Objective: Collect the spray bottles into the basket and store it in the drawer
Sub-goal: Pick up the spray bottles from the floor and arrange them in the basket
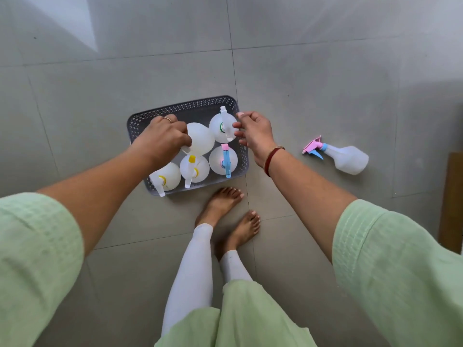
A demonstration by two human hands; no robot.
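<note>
**Five bottles in the basket, one out on the tiles**

Underfoot, grey floor tiles (313,83) across the whole view. At the right edge, a strip of brown panel (451,196). In the middle, flat on the tiles just ahead of two bare feet (220,204), a grey basket (190,106) with lattice walls.

Inside the basket, five translucent spray bottles, upright and packed close. In the back row, the rear centre bottle (203,140), and beside it the green-collared bottle (219,126) in the far right corner. In the front row, from left to right: the yellow-collared bottle (167,176), the yellow-nozzled bottle (198,170) and the blue-triggered bottle (221,160) with its pink nozzle. Back left corner hidden under a hand.

Well apart to the right of the basket, on its side on the tiles, the loose bottle (350,160), pink-and-blue spray head towards the basket.

Left hand (162,139), ring on one finger, over the basket's back left. Fingers curled down round the head of the rear centre bottle, gripping it, with a bit of white trigger showing below the knuckles.

Right hand (254,134), red bangle at the wrist, above the basket's right rim. Fingers loosely bent, tips just beside the white head of the green-collared bottle. Cannot tell whether touching it, pinching it or clear of it.
</note>
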